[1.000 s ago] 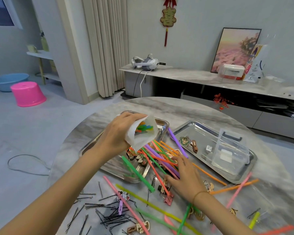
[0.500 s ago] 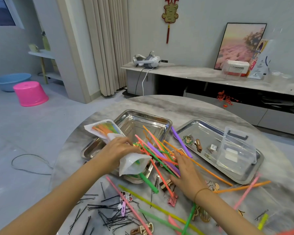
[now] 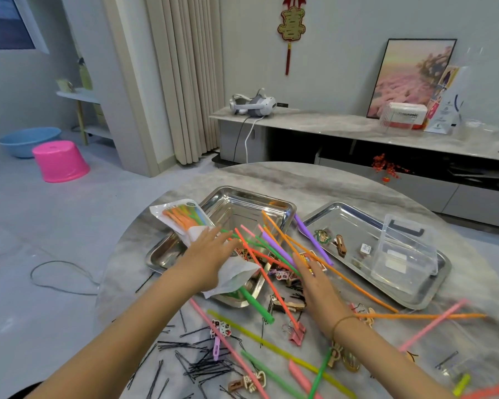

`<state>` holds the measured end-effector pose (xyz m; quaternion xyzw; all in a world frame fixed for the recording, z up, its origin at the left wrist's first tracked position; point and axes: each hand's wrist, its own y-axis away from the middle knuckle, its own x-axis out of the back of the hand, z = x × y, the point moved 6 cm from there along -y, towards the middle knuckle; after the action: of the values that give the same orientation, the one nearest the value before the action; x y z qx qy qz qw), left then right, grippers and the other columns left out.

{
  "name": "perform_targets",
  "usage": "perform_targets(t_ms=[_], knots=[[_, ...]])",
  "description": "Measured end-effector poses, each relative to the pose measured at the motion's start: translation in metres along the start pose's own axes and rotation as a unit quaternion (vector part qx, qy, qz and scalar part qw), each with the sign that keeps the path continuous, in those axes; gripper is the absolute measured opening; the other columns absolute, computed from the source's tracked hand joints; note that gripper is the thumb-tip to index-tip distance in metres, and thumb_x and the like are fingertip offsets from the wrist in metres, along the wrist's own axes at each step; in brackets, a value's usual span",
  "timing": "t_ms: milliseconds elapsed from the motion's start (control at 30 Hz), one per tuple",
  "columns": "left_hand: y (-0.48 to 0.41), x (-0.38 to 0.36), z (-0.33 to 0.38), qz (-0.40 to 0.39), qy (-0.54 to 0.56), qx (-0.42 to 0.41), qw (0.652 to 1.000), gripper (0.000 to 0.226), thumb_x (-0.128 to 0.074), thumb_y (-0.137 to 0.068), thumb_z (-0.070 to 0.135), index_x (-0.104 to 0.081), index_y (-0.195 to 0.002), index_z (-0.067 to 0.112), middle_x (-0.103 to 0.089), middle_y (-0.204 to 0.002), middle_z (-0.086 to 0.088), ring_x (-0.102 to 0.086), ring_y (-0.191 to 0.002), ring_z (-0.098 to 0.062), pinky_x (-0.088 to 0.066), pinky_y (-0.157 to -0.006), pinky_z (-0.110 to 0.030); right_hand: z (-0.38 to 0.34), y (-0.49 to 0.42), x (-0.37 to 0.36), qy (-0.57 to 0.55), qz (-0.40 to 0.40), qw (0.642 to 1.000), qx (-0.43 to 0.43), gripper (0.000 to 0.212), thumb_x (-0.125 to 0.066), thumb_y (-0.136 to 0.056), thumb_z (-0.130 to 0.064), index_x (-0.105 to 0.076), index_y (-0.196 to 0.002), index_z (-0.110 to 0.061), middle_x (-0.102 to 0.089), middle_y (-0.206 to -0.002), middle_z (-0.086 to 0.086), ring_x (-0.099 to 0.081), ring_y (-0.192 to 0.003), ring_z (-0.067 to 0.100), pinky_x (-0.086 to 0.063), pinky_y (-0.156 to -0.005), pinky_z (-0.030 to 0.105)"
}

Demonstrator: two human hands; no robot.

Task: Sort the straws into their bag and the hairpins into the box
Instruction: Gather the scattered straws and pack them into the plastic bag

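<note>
The white straw bag (image 3: 182, 216) lies across the left steel tray (image 3: 244, 203), its open mouth facing me with a green straw (image 3: 257, 305) sticking out. My left hand (image 3: 209, 250) rests flat on the bag, fingers stretched toward a fan of coloured straws (image 3: 274, 249) leaning over the tray's edge. My right hand (image 3: 314, 280) lies flat beside that fan, fingertips at the straws. The clear hairpin box (image 3: 404, 251) stands in the right tray (image 3: 343, 214). Black hairpins (image 3: 202, 362) are scattered near me.
More straws (image 3: 415, 315), binder clips (image 3: 297, 332) and wooden clips (image 3: 340, 243) are strewn over the round marble table (image 3: 300, 177). A low cabinet with a headset stands behind; a pink stool and a cable are on the floor to the left.
My left hand brought the bag down from mid-air onto the left tray and flattened out on it. My right hand stayed by the straw fan, which spread out further.
</note>
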<state>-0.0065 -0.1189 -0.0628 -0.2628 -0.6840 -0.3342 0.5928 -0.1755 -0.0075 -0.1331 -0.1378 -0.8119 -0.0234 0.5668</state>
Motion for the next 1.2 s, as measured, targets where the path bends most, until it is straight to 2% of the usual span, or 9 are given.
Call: perform_targets(t_ms=[67,167,333,533,700,800,900,1000,1200], knots=[[-0.002,0.009,0.009,0.016,0.275,0.038,0.961,0.053,-0.053,-0.083,0.002,-0.043,-0.134,0.013,-0.046,-0.135,-0.005,-0.040,-0.130,-0.023,-0.034,-0.108,-0.033,-0.002,0.002,0.002,-0.016,0.007,1.000,0.006,0.096,-0.044,-0.080,0.018,0.000,-0.150,-0.030,-0.027,-0.141,0.002,-0.053,-0.098,0.021,-0.050,-0.078,0.033],[-0.007,0.003,0.035,-0.003,0.584,0.118,0.803,0.034,-0.058,-0.090,0.015,-0.057,-0.121,0.001,-0.062,-0.104,-0.009,-0.062,-0.099,-0.018,-0.051,-0.092,-0.030,-0.011,0.006,0.007,-0.054,0.031,0.998,0.032,0.095,-0.045,-0.080,0.016,-0.001,-0.148,-0.035,-0.032,-0.133,-0.002,-0.051,-0.095,0.020,-0.049,-0.081,0.037],[-0.018,-0.020,0.064,-0.067,0.791,0.183,0.581,0.072,-0.077,-0.068,0.049,-0.043,-0.119,0.012,-0.055,-0.115,-0.013,-0.063,-0.104,-0.025,-0.049,-0.097,-0.033,-0.034,0.018,0.029,-0.105,0.090,0.987,0.079,0.082,-0.044,-0.085,0.012,-0.010,-0.149,-0.025,-0.036,-0.136,0.005,-0.043,-0.120,0.022,-0.037,-0.096,0.026],[-0.027,-0.023,0.072,0.006,0.805,0.142,0.576,0.044,-0.068,-0.085,0.027,-0.053,-0.120,0.005,-0.067,-0.089,-0.006,-0.066,-0.088,-0.022,-0.050,-0.094,-0.040,-0.044,0.026,0.026,-0.114,0.104,0.985,0.072,0.096,-0.042,-0.069,0.025,-0.014,-0.149,-0.019,-0.036,-0.138,0.008,-0.043,-0.125,0.025,-0.035,-0.104,0.024],[-0.028,-0.018,0.062,0.180,0.719,0.210,0.637,0.073,-0.076,-0.074,0.030,-0.030,-0.131,0.025,-0.047,-0.127,-0.008,-0.053,-0.114,-0.024,-0.049,-0.096,-0.042,-0.062,0.035,0.028,-0.177,0.089,0.979,0.055,0.093,-0.040,-0.078,0.021,0.003,-0.147,-0.025,-0.025,-0.143,0.003,-0.039,-0.127,0.024,-0.035,-0.103,0.028],[-0.031,-0.017,0.062,0.198,0.771,0.188,0.575,0.081,-0.077,-0.072,0.022,-0.018,-0.125,0.040,-0.056,-0.123,-0.012,-0.064,-0.102,-0.021,-0.054,-0.087,-0.036,-0.072,0.040,0.028,-0.177,0.075,0.979,0.068,0.090,-0.039,-0.079,0.018,-0.002,-0.148,-0.027,-0.025,-0.142,0.002,-0.044,-0.116,0.034,-0.038,-0.098,0.041],[-0.031,-0.017,0.068,0.150,0.836,0.186,0.494,0.043,-0.061,-0.089,0.006,-0.031,-0.119,0.017,-0.070,-0.085,-0.012,-0.069,-0.062,-0.010,-0.057,-0.059,-0.025,-0.072,0.040,0.024,-0.161,0.049,0.984,0.059,0.082,-0.040,-0.084,0.011,-0.007,-0.148,-0.028,-0.023,-0.146,0.002,-0.044,-0.117,0.036,-0.038,-0.098,0.046],[-0.033,-0.025,0.066,0.102,0.858,0.208,0.458,0.006,-0.056,-0.092,0.007,-0.059,-0.089,0.002,-0.062,-0.066,-0.004,-0.057,-0.055,-0.010,-0.049,-0.053,-0.021,-0.073,0.042,0.025,-0.191,0.044,0.977,0.085,0.076,-0.048,-0.091,-0.005,-0.007,-0.145,-0.040,-0.027,-0.142,-0.007,-0.046,-0.119,0.020,-0.041,-0.099,0.033],[-0.037,-0.020,0.061,0.086,0.899,0.217,0.372,0.025,-0.041,-0.098,0.002,-0.053,-0.076,0.000,-0.059,-0.045,-0.003,-0.056,-0.037,-0.008,-0.050,-0.043,-0.018,-0.063,0.040,0.054,-0.432,0.028,0.900,-0.055,0.037,-0.058,-0.089,-0.044,-0.046,-0.122,-0.036,-0.059,-0.118,-0.005,-0.062,-0.084,-0.008,-0.046,-0.067,0.007]])
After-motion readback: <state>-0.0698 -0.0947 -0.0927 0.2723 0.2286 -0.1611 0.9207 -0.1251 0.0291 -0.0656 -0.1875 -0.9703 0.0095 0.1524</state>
